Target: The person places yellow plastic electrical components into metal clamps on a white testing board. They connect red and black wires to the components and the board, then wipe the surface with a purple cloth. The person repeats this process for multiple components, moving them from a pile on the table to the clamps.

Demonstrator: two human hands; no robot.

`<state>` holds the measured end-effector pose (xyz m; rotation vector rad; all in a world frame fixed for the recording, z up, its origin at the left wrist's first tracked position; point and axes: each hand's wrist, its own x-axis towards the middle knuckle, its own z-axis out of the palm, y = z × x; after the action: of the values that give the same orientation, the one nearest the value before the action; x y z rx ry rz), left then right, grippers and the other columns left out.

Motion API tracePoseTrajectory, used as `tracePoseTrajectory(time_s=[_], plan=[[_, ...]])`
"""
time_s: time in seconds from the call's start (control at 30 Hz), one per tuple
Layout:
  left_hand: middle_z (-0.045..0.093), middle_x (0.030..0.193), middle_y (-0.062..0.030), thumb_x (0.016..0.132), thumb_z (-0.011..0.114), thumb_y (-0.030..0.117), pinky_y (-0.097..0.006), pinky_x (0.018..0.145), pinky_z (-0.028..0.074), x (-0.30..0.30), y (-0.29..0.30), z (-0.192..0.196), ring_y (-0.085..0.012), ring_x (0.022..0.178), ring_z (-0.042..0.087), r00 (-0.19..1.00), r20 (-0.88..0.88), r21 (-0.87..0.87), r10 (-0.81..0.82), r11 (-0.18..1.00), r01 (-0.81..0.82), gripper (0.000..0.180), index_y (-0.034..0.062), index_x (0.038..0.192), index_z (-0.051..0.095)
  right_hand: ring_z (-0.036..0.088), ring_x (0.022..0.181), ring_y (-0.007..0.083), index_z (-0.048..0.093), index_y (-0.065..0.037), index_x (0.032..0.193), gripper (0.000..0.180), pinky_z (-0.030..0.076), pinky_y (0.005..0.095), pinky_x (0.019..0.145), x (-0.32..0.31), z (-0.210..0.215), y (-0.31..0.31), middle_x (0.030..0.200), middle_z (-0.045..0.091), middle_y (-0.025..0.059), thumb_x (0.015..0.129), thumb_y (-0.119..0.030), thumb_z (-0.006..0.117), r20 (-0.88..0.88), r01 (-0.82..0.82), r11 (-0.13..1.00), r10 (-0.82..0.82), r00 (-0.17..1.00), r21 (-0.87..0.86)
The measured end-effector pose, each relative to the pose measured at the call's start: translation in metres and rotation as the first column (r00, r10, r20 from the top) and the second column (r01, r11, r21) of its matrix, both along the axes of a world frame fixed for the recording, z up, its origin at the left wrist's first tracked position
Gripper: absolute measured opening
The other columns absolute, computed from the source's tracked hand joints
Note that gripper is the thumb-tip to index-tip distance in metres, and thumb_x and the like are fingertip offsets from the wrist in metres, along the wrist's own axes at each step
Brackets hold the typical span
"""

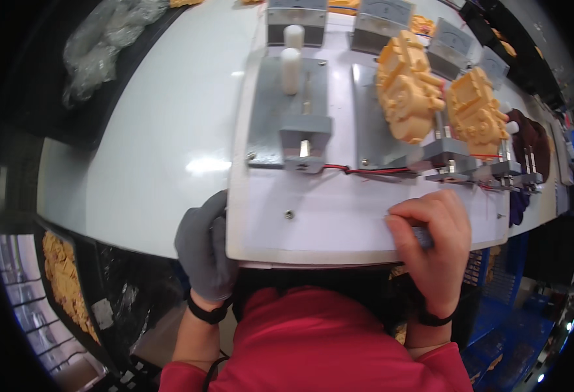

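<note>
My left hand [203,248], in a grey glove, rests against the front left corner of a white board [339,222]. Its fingers are bent and pressed together; what lies inside them is hidden. My bare right hand [434,242] is curled over the front right part of the board, closed around a small dark grey-blue thing [423,236] that shows only in part. Beyond the hands stands a grey clamp block [305,142] on a metal plate [267,117] with a white peg [291,72]. Nearby, two yellow moulded parts [408,91] [476,111] sit tilted on similar fixtures.
Red and black wires [365,171] run between the fixtures. Several grey gauge boxes [382,23] line the back. A black bin with clear plastic bags [101,46] stands at the far left; another bin of yellow pieces [68,281] sits below the table. A blue crate [509,326] is at lower right.
</note>
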<state>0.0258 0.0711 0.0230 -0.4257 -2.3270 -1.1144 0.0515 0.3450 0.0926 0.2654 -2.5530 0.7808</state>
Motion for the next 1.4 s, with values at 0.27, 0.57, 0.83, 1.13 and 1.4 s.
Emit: tracePoseTrajectory(time_s=[0.27,0.57,0.83,1.13,1.4], plan=[[0.064,0.079,-0.0127,0.092,0.053,-0.001,-0.037,0.064,0.045,0.0,-0.003,-0.003,-0.0254,0.067,0.057,0.999,-0.038,-0.005,-0.002,1.0,0.002,0.029,-0.0023,0.118,0.064,0.057,0.069,0.0231,0.066,-0.006,0.082,0.015,0.042,0.0356,0.064,0.0,0.002,-0.002,0.073,0.06,0.0041,0.073,-0.002,0.078,0.014,-0.005,0.998,0.006,1.0,-0.059],[0.066,0.087,-0.0162,0.095,0.051,0.001,-0.038,0.069,0.048,-0.001,0.001,-0.004,-0.0283,0.074,0.062,0.997,-0.073,0.007,0.014,1.0,-0.014,0.027,-0.0009,0.119,0.065,0.058,0.07,0.0232,0.066,-0.006,0.082,0.01,0.043,0.0358,0.065,0.002,0.0,0.002,0.074,0.059,0.0045,0.079,-0.007,0.076,-0.03,-0.048,0.996,0.046,0.998,-0.075],[0.069,0.108,-0.0181,0.103,0.047,0.023,-0.036,0.089,0.051,-0.001,-0.001,-0.002,-0.0284,0.1,0.067,1.0,0.013,0.016,-0.005,1.0,0.005,0.036,-0.0028,0.124,0.061,0.062,0.077,0.027,0.064,-0.009,0.08,0.01,0.049,0.0397,0.069,0.0,-0.008,0.007,0.076,0.062,0.0047,0.083,-0.016,0.071,-0.174,-0.091,0.994,0.08,0.982,-0.06],[0.066,0.12,-0.017,0.102,0.048,0.047,-0.036,0.096,0.048,-0.006,-0.004,-0.008,-0.0247,0.109,0.062,0.996,0.032,-0.001,-0.087,0.996,0.087,0.061,-0.0058,0.13,0.056,0.065,0.079,0.0277,0.064,-0.009,0.078,0.013,0.051,0.0408,0.071,-0.004,-0.019,0.012,0.078,0.064,0.0061,0.084,-0.019,0.068,-0.286,-0.078,0.995,0.058,0.956,-0.06],[0.064,0.122,-0.0171,0.099,0.049,0.059,-0.038,0.098,0.046,0.002,-0.001,-0.004,-0.0251,0.111,0.06,0.993,0.113,0.039,-0.021,0.999,0.017,0.074,-0.0079,0.131,0.053,0.061,0.078,0.0264,0.062,-0.008,0.081,0.01,0.049,0.0396,0.071,0.0,-0.012,0.012,0.078,0.06,0.0061,0.083,-0.014,0.07,-0.239,-0.064,0.998,0.066,0.969,0.013]])
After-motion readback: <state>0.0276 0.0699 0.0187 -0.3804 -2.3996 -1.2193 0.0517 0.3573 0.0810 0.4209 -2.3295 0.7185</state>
